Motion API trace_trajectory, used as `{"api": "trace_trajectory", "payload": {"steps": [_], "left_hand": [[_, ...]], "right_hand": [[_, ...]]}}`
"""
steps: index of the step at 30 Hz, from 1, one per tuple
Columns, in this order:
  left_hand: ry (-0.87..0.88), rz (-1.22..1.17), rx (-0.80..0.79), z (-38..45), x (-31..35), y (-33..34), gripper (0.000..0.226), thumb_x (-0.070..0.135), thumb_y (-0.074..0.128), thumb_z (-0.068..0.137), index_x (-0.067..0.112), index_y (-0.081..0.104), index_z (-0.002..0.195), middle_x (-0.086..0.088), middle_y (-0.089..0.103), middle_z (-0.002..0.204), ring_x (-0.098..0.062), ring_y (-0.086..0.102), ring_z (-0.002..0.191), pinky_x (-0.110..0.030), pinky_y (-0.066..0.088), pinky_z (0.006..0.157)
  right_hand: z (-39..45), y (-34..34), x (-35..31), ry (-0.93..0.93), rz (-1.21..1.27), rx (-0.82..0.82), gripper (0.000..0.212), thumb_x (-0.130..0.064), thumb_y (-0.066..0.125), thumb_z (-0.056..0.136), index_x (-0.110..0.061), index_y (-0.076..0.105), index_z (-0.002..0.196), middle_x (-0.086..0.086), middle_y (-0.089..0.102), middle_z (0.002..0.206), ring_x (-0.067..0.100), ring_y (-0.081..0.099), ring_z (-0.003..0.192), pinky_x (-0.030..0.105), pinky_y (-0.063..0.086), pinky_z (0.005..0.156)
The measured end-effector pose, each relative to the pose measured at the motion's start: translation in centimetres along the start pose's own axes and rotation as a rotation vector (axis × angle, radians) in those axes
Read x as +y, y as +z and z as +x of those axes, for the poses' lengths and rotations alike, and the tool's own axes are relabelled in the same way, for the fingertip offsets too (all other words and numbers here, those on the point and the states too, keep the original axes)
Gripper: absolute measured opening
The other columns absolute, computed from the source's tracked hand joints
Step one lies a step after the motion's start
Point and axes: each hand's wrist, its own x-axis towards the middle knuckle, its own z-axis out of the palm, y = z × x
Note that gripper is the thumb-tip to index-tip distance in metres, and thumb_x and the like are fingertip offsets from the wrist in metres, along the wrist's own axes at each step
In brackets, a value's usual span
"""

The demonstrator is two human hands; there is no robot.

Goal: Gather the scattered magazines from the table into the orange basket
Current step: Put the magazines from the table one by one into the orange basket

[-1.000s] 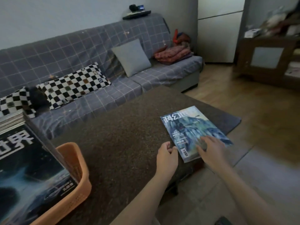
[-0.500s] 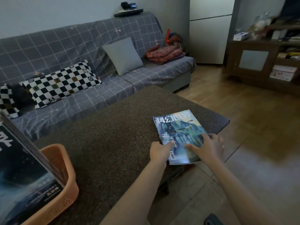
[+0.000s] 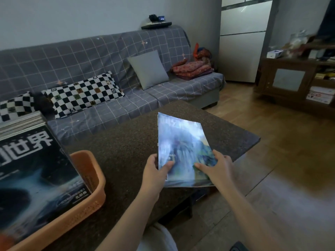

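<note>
A magazine with a blue mountain cover (image 3: 181,147) is lifted off the dark speckled table (image 3: 123,151), tilted with its far end up and blurred by motion. My left hand (image 3: 155,171) grips its near left edge, thumb on the cover. My right hand (image 3: 216,166) holds its near right corner. The orange basket (image 3: 92,180) stands at the table's near left, filled with a stack of magazines (image 3: 30,169) whose dark top cover shows white characters.
A grey checked sofa (image 3: 112,73) with checkered pillows (image 3: 81,93) and a grey cushion (image 3: 148,69) runs behind the table. Wooden floor lies to the right, with a brown cabinet (image 3: 290,82) and a white fridge (image 3: 241,42) beyond.
The magazine lay flat near the table's right corner with both hands closing on its near edge. Now both hands hold it raised off the table and shifted left.
</note>
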Motion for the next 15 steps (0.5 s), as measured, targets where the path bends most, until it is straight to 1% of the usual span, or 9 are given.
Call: {"api": "trace_trajectory", "payload": {"steps": [3, 5, 7, 9, 11, 13, 15], "left_hand": [[0.053, -0.054, 0.039, -1.0, 1.3, -3.9, 0.030, 0.028, 0.074, 0.082, 0.026, 0.056, 0.106, 0.005, 0.069, 0.100, -0.006, 0.070, 0.076, -0.015, 0.051, 0.051], [0.121, -0.097, 0.083, -1.8, 2.0, -6.9, 0.027, 0.027, 0.074, 0.081, 0.027, 0.057, 0.103, 0.003, 0.071, 0.099, -0.004, 0.071, 0.076, -0.014, 0.051, 0.052], [0.162, -0.118, 0.128, -3.0, 2.5, -9.8, 0.030, 0.028, 0.074, 0.081, 0.025, 0.058, 0.106, 0.003, 0.071, 0.100, -0.005, 0.071, 0.078, -0.016, 0.053, 0.054], [0.196, -0.123, 0.173, -4.1, 2.8, -12.6, 0.032, 0.029, 0.073, 0.080, 0.024, 0.058, 0.108, 0.004, 0.072, 0.100, -0.008, 0.072, 0.081, -0.019, 0.055, 0.057], [0.253, -0.119, 0.223, -5.3, 3.0, -15.3, 0.026, 0.024, 0.073, 0.082, 0.024, 0.059, 0.104, 0.006, 0.074, 0.095, -0.008, 0.072, 0.081, -0.018, 0.054, 0.058], [0.304, -0.113, 0.270, -6.3, 3.0, -17.9, 0.022, 0.017, 0.071, 0.083, 0.025, 0.059, 0.100, 0.013, 0.074, 0.089, -0.005, 0.071, 0.079, -0.015, 0.053, 0.057], [0.329, -0.099, 0.317, -7.3, 3.0, -20.3, 0.021, 0.016, 0.070, 0.085, 0.026, 0.059, 0.099, 0.015, 0.074, 0.088, -0.004, 0.071, 0.078, -0.014, 0.053, 0.057]], "right_hand": [[-1.5, 0.4, -3.4, -0.049, 0.138, -0.090, 0.094, -0.047, 0.078, 0.067, -0.017, 0.033, 0.144, 0.008, 0.034, 0.140, 0.025, 0.040, 0.125, 0.042, 0.040, 0.101], [-2.6, 1.1, -5.9, -0.074, 0.204, -0.165, 0.097, -0.046, 0.079, 0.066, -0.019, 0.029, 0.145, 0.005, 0.033, 0.143, 0.024, 0.040, 0.126, 0.041, 0.040, 0.100], [-3.7, 2.2, -8.3, -0.100, 0.274, -0.257, 0.097, -0.044, 0.080, 0.066, -0.020, 0.029, 0.145, 0.003, 0.037, 0.143, 0.023, 0.044, 0.124, 0.042, 0.043, 0.099], [-5.0, 3.5, -10.4, -0.154, 0.323, -0.320, 0.092, -0.042, 0.081, 0.064, -0.020, 0.036, 0.141, 0.001, 0.048, 0.136, 0.020, 0.051, 0.117, 0.042, 0.047, 0.094], [-6.2, 5.1, -12.2, -0.213, 0.352, -0.351, 0.090, -0.041, 0.082, 0.063, -0.020, 0.038, 0.138, -0.005, 0.054, 0.127, 0.015, 0.055, 0.109, 0.036, 0.050, 0.086], [-7.5, 6.7, -14.0, -0.271, 0.354, -0.385, 0.091, -0.042, 0.083, 0.062, -0.022, 0.035, 0.137, -0.012, 0.051, 0.116, 0.010, 0.052, 0.101, 0.027, 0.046, 0.076], [-8.6, 8.4, -15.4, -0.342, 0.363, -0.408, 0.090, -0.041, 0.083, 0.062, -0.025, 0.034, 0.136, -0.012, 0.049, 0.112, 0.007, 0.050, 0.098, 0.022, 0.041, 0.070]]}}
